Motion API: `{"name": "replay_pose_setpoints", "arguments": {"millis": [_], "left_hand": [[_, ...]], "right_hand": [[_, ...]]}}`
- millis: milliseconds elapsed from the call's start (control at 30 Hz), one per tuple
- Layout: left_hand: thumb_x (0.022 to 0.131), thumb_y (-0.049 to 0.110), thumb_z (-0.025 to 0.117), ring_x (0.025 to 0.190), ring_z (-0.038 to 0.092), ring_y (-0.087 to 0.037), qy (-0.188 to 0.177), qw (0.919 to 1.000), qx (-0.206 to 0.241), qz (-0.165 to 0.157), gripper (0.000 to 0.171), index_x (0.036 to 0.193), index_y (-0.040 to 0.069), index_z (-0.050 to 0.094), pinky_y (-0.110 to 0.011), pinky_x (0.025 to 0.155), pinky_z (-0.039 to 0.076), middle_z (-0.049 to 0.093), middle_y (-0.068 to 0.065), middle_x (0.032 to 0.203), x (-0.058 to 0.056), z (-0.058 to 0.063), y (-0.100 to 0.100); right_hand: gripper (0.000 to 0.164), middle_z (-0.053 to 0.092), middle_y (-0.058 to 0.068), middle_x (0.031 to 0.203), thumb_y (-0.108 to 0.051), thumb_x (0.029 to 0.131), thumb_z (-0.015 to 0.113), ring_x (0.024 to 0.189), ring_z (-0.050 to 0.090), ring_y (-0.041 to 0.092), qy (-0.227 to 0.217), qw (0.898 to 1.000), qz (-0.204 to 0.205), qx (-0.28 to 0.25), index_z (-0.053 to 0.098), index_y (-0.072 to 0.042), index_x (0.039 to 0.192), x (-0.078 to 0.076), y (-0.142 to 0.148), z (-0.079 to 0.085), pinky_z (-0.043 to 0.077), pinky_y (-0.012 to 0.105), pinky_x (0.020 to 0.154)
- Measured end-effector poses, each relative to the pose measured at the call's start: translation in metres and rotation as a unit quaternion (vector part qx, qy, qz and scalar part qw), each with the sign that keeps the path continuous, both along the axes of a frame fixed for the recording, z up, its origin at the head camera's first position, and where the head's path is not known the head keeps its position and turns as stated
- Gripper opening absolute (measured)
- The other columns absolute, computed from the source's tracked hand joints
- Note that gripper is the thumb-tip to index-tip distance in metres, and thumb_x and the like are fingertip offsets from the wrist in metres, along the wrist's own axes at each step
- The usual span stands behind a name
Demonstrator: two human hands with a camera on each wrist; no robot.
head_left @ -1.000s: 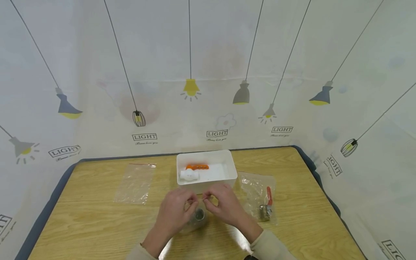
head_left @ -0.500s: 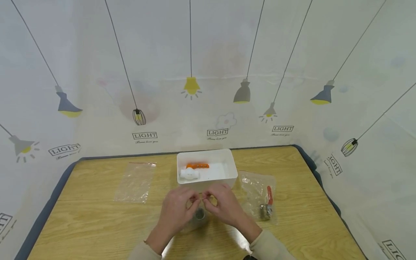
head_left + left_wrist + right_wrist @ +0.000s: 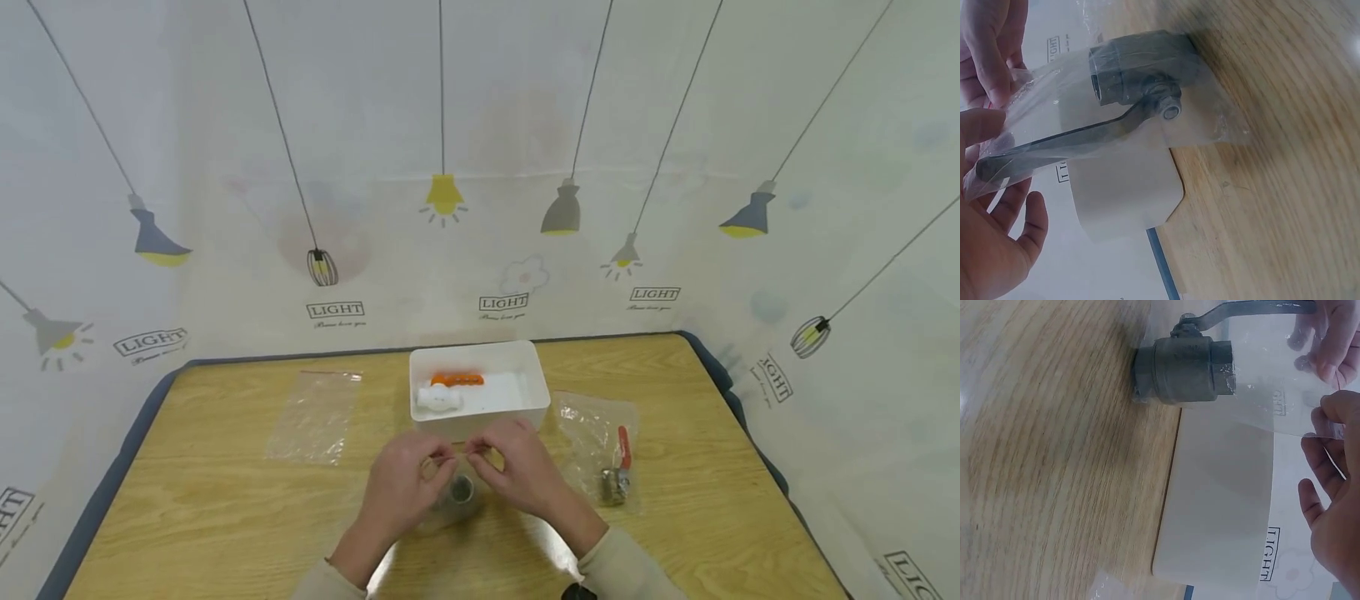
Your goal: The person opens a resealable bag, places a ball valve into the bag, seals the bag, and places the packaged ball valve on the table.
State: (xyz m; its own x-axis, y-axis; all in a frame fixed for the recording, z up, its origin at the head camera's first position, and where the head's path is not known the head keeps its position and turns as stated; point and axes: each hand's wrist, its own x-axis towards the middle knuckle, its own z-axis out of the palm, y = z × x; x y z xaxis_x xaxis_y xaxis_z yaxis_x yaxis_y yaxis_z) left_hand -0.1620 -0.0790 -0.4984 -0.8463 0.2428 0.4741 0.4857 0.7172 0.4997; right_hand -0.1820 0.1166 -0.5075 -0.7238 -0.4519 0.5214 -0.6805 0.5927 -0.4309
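A grey metal ball valve (image 3: 1147,69) with a dark lever handle (image 3: 1254,309) is inside a clear zip bag (image 3: 1210,119). In the head view the bagged valve (image 3: 461,490) is low between the two hands, in front of the white bin. My left hand (image 3: 405,479) pinches the bag's top edge between thumb and forefinger. Close beside it, my right hand (image 3: 519,467) pinches the same edge, fingertips almost meeting. Both wrist views show the bag hanging from the fingers, its lower end close to the table; the remaining fingers of each hand are bent loosely.
Behind the hands stands a white bin (image 3: 480,427) holding a white plastic fitting (image 3: 439,398) and an orange strip-like piece (image 3: 459,379). A flat clear bag (image 3: 315,417) lies left. At right lies another bag with a red-handled valve (image 3: 617,483). A printed curtain (image 3: 480,108) surrounds the table.
Both hands remain at the bag's top edge, with only slight finger movement. The head view has tilted down a little.
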Motion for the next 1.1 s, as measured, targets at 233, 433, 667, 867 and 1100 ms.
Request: {"name": "replay_pose_setpoints", "arguments": {"millis": [233, 433, 667, 867, 1100], "left_hand": [[0.071, 0.016, 0.084, 0.069, 0.054, -0.001, 0.019, 0.9998, -0.001, -0.01, 0.021, 0.07, 0.024, 0.064, -0.024, 0.066, 0.046, 0.062, 0.015, 0.071, -0.0002, 0.0005, 0.0018], [0.076, 0.019, 0.079, 0.072, 0.056, 0.0, -0.002, 1.0, 0.007, -0.003, 0.014, 0.074, 0.025, 0.066, -0.024, 0.069, 0.049, 0.065, 0.016, 0.074, 0.0003, -0.0028, -0.0008], [0.079, 0.017, 0.078, 0.073, 0.055, 0.002, -0.024, 0.9991, 0.035, 0.001, 0.015, 0.076, 0.026, 0.066, -0.024, 0.07, 0.05, 0.062, 0.019, 0.074, 0.0032, -0.0044, -0.0066], [0.075, 0.013, 0.08, 0.073, 0.057, 0.0, -0.009, 0.9989, 0.046, -0.005, 0.017, 0.075, 0.024, 0.067, -0.026, 0.07, 0.05, 0.064, 0.016, 0.073, 0.0034, -0.0046, -0.0053], [0.073, 0.01, 0.081, 0.072, 0.057, -0.001, 0.006, 0.9989, 0.046, 0.001, 0.019, 0.075, 0.024, 0.068, -0.026, 0.068, 0.049, 0.064, 0.015, 0.072, 0.0023, -0.0054, -0.0031]], "right_hand": [[0.011, 0.067, -0.014, 0.077, -0.014, 0.081, 0.071, 0.078, 0.06, 0.002, 0.011, 1.0, -0.006, -0.007, 0.067, -0.024, 0.083, -0.0008, -0.0023, -0.0015, 0.045, 0.037, 0.083], [0.011, 0.066, -0.014, 0.075, -0.013, 0.077, 0.07, 0.075, 0.06, 0.002, 0.022, 1.0, -0.017, -0.011, 0.067, -0.023, 0.08, -0.0014, -0.0045, -0.0029, 0.045, 0.038, 0.082], [0.01, 0.067, -0.013, 0.077, -0.013, 0.079, 0.07, 0.077, 0.06, 0.001, -0.004, 1.0, -0.021, -0.019, 0.067, -0.022, 0.081, -0.002, -0.0025, -0.0039, 0.045, 0.039, 0.085], [0.005, 0.068, -0.014, 0.079, -0.018, 0.085, 0.071, 0.079, 0.061, 0.0, 0.002, 1.0, -0.011, -0.007, 0.068, -0.022, 0.085, -0.003, -0.0024, -0.0032, 0.045, 0.037, 0.083], [0.01, 0.066, -0.015, 0.076, -0.016, 0.079, 0.073, 0.077, 0.059, 0.001, 0.018, 1.0, -0.021, -0.011, 0.067, -0.024, 0.081, -0.0026, -0.0045, -0.0043, 0.044, 0.037, 0.082]]}}
